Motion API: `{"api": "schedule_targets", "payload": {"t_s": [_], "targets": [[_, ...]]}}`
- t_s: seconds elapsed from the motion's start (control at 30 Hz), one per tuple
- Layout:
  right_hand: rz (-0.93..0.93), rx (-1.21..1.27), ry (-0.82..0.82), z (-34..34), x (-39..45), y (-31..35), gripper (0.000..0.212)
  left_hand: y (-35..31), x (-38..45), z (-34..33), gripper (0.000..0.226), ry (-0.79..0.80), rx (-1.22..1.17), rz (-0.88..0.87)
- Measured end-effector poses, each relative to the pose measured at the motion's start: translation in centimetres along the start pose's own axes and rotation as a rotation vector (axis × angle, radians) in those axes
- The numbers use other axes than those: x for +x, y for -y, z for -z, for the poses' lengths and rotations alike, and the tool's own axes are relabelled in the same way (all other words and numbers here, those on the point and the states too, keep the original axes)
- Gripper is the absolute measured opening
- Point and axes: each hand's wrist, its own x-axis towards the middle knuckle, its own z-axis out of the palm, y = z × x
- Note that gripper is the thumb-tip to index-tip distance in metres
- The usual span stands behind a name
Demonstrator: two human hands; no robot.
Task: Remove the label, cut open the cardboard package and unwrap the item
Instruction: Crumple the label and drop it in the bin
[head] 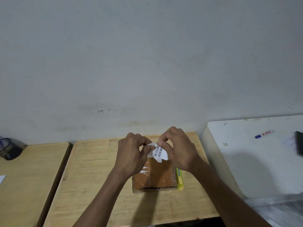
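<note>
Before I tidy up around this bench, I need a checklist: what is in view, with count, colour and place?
cardboard package: one, brown, under clear tape, middle of centre table
label: one, white with barcodes, crumpled between both hands above the package
utility knife: one, yellow-green, against the package's right side
wooden tables: two, light wood, centre and left
white surface: one, right
marker: one, white with blue cap, on white surface
dark flat object: one, right edge
dark container: one, far left
left hand: holding label
right hand: holding label
</note>
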Motion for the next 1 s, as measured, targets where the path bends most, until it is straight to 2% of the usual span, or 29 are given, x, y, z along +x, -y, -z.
{"api": "schedule_targets", "payload": {"t_s": [0.07,0.2,0.33,0.4,0.47,0.53,0.57,0.77,0.9,1.0], "targets": [[-0.015,0.144,-0.019,-0.5,0.0,-0.5,0.010,0.0,-0.1,-0.4,0.007,-0.025,-0.121,0.056],[-0.130,0.475,-0.070,-0.7,-0.5,-0.8,0.013,0.2,-0.2,-0.8,0.013,0.029,-0.458,0.256],[-0.208,0.665,-0.137,-1.7,-1.1,-0.4,0.017,-1.1,-0.3,-2.0,0.011,-0.003,-0.703,0.383],[-0.295,0.785,-0.252,-1.5,-1.5,-1.2,0.017,-0.2,0.0,-2.1,0.009,-0.089,-0.829,0.496],[-0.412,0.840,-0.398,0.2,-2.1,-3.1,0.014,2.3,0.5,-0.9,0.004,-0.247,-0.921,0.620],[-0.462,0.795,-0.470,2.2,-2.8,-4.9,0.012,4.1,0.7,0.6,0.003,-0.361,-0.904,0.650],[-0.461,0.798,-0.486,2.9,-3.2,-5.2,0.011,4.5,0.7,0.9,0.005,-0.369,-0.890,0.641],[-0.418,0.813,-0.553,1.3,-4.7,-3.8,0.009,3.5,-0.2,-1.9,0.004,-0.166,-0.821,0.598],[-0.567,0.794,-0.607,0.5,-7.1,-5.1,0.034,3.4,-1.6,-4.6,0.010,-0.042,-0.794,0.614],[-0.701,0.634,-0.627,0.2,-10.8,-7.8,0.016,2.7,-2.8,-7.6,0.006,0.093,-0.737,0.581]]}}
